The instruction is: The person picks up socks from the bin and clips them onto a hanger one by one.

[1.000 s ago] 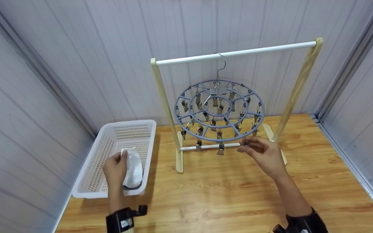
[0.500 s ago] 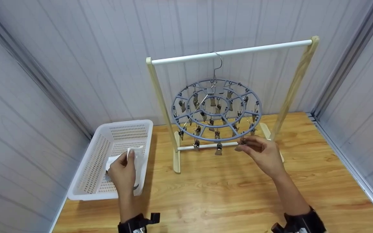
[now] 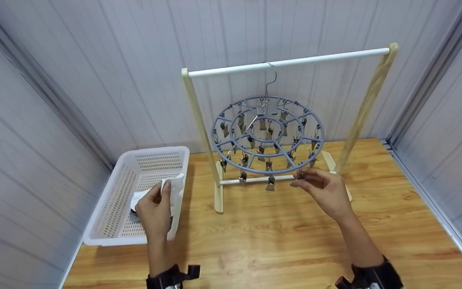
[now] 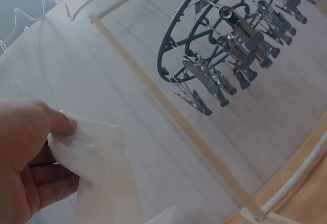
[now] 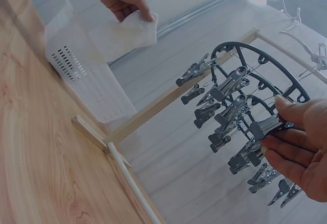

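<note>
My left hand (image 3: 153, 212) pinches one end of a white sock (image 3: 178, 185) between thumb and fingers, over the right side of a white plastic basket (image 3: 112, 241). In the left wrist view the sock (image 4: 107, 178) hangs down from the fingertips. My right hand (image 3: 329, 194) holds a metal clip (image 5: 268, 126) at the front right of a round grey-blue clip hanger (image 3: 255, 171), thumb on one side and fingers on the other. That clip is largely covered by the fingers in the head view. Several other metal clips (image 3: 270, 183) dangle from the rings.
A rack with a white top bar (image 3: 231, 71) and wooden posts (image 3: 199, 116) carries the hanger by its hook (image 3: 275, 76). White and grey cloth (image 3: 135, 200) lies in the basket, partly behind my left hand. Pale panel walls (image 3: 134, 72) enclose the wooden tabletop (image 3: 255, 241).
My left hand has shifted right with the sock and lifted its top end slightly, uncovering more cloth in the basket. The right hand stays at the same clip; the head view has shifted slightly.
</note>
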`<state>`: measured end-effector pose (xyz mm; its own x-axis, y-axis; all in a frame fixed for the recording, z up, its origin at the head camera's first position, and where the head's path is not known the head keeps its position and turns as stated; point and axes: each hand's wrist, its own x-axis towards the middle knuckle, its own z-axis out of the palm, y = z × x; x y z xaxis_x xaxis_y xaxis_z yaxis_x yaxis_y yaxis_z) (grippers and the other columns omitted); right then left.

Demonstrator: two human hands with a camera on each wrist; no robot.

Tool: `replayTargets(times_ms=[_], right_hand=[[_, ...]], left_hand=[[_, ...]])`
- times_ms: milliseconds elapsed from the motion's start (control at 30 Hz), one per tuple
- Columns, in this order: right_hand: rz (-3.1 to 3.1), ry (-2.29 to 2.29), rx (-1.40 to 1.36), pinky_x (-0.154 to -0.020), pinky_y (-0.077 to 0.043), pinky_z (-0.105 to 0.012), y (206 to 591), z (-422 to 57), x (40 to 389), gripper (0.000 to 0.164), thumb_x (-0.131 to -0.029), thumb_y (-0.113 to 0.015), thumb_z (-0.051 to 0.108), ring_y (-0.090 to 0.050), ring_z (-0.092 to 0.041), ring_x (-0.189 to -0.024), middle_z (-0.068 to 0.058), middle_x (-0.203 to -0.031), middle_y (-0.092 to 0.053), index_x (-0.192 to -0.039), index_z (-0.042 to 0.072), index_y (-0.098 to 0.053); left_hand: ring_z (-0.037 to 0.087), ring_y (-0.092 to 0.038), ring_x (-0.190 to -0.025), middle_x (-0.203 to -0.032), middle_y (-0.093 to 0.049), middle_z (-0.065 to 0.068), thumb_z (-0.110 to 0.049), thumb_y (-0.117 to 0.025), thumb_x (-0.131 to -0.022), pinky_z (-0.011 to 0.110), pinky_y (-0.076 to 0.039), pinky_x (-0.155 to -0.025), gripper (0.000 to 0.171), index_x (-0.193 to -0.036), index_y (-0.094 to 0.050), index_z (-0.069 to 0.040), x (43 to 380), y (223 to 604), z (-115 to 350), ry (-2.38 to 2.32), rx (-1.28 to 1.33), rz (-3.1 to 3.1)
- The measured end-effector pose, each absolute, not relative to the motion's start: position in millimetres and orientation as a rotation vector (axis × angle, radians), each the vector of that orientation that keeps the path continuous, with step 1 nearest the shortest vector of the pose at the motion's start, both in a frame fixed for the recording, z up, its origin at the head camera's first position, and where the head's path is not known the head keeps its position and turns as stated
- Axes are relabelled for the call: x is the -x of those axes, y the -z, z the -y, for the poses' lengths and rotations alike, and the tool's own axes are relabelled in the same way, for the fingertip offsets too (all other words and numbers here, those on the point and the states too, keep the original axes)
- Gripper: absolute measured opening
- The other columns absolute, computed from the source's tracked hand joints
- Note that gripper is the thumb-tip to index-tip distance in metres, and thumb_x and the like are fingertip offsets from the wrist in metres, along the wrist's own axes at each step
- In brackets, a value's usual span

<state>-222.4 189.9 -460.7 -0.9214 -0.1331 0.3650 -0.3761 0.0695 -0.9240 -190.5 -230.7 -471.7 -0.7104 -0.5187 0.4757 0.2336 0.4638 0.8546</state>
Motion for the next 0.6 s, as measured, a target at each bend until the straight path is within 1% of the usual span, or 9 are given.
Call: replayTargets(times_ms=[67, 200, 300, 367, 433, 533, 600], right_hand=[[2.157, -1.951, -0.522, -0.088, -0.061, -0.036, 460.2, -189.9, 222.2, 0.028, -0.096, -0.075, -0.002, -0.078, -0.021, -0.098, -0.024, -0.116, -0.075, -0.123, -0.004, -0.072], [2.17, -1.935, -0.524, -0.088, -0.061, -0.034, 460.6, -190.1, 222.1, 0.028, -0.095, -0.076, -0.001, -0.078, -0.019, -0.098, -0.022, -0.116, -0.076, -0.123, -0.005, -0.072], [2.176, -1.933, -0.521, -0.088, -0.061, -0.033, 461.2, -191.7, 221.5, 0.029, -0.095, -0.076, -0.001, -0.078, -0.018, -0.099, -0.022, -0.115, -0.076, -0.123, -0.007, -0.072], [2.184, -1.928, -0.509, -0.088, -0.061, -0.032, 461.0, -193.5, 220.9, 0.029, -0.095, -0.077, -0.001, -0.077, -0.018, -0.099, -0.022, -0.115, -0.076, -0.122, -0.007, -0.072], [2.181, -1.937, -0.498, -0.087, -0.061, -0.032, 460.8, -195.4, 220.5, 0.028, -0.094, -0.077, -0.001, -0.077, -0.018, -0.099, -0.023, -0.114, -0.076, -0.121, -0.008, -0.072], [2.172, -1.945, -0.494, -0.087, -0.061, -0.034, 460.3, -197.4, 220.3, 0.026, -0.095, -0.077, 0.0, -0.078, -0.02, -0.097, -0.024, -0.114, -0.076, -0.12, -0.005, -0.073], [2.162, -1.952, -0.497, -0.087, -0.061, -0.035, 459.6, -198.2, 220.3, 0.025, -0.095, -0.077, 0.0, -0.078, -0.021, -0.097, -0.023, -0.113, -0.076, -0.12, -0.003, -0.074]], left_hand=[[0.012, -0.067, -0.07, -0.092, -0.079, 0.015, -0.011, -0.077, -0.099, 0.012, -0.049, -0.06, 0.017, -0.109, -0.081, 0.002, 187.6, 467.5, 226.7, 1.325, -0.202, 1.973], [0.015, -0.072, -0.079, -0.1, -0.079, 0.017, -0.004, -0.076, -0.098, 0.013, -0.054, -0.067, 0.015, -0.11, -0.08, 0.005, 180.1, 458.7, 215.6, 1.399, -0.114, 1.961], [0.015, -0.073, -0.078, -0.098, -0.079, 0.018, -0.003, -0.076, -0.098, 0.018, -0.058, -0.067, 0.015, -0.109, -0.08, 0.005, 175.2, 452.1, 206.2, 1.486, -0.04, 1.967], [0.017, -0.072, -0.073, -0.094, -0.078, 0.02, -0.001, -0.075, -0.097, 0.021, -0.058, -0.062, 0.014, -0.108, -0.079, 0.006, 172.5, 448.3, 199.6, 1.567, 0.013, 1.974], [0.017, -0.072, -0.071, -0.092, -0.078, 0.019, -0.001, -0.075, -0.097, 0.023, -0.059, -0.061, 0.014, -0.108, -0.079, 0.007, 170.1, 444.6, 193.0, 1.641, 0.059, 1.993], [0.015, -0.072, -0.072, -0.091, -0.078, 0.016, -0.004, -0.075, -0.098, 0.023, -0.058, -0.062, 0.014, -0.107, -0.08, 0.005, 167.2, 439.1, 183.6, 1.689, 0.111, 2.06], [0.013, -0.069, -0.069, -0.086, -0.078, 0.012, -0.01, -0.075, -0.1, 0.022, -0.056, -0.061, 0.014, -0.103, -0.082, 0.003, 165.4, 435.2, 178.6, 1.67, 0.135, 2.126]])
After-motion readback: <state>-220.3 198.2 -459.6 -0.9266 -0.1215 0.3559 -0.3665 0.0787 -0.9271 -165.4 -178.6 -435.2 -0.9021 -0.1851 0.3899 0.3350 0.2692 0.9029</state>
